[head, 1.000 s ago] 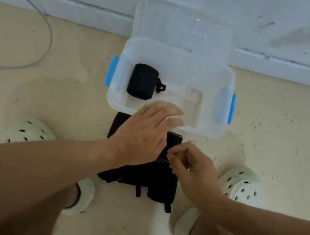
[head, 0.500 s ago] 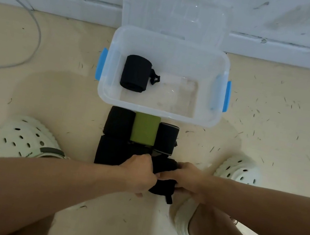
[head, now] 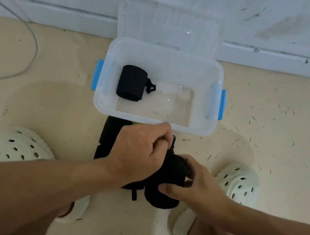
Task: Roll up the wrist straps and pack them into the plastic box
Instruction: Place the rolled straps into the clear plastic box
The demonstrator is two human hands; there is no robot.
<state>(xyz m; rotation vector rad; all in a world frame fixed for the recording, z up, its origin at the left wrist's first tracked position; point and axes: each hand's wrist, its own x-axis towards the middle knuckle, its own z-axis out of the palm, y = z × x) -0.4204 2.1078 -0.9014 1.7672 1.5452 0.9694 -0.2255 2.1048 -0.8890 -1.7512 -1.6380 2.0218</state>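
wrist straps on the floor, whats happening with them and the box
A person crouched over the floor is working a black wrist strap with both hands: the left hand grips its upper end, the right hand pinches its side. More straps lie under the hands. One rolled strap already sits in the open plastic box, at its left end; the rest of the box is bare.

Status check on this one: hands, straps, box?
Left hand and right hand both grip a black wrist strap over the floor pile. One rolled strap lies in the open plastic box. Nothing blocks the box.
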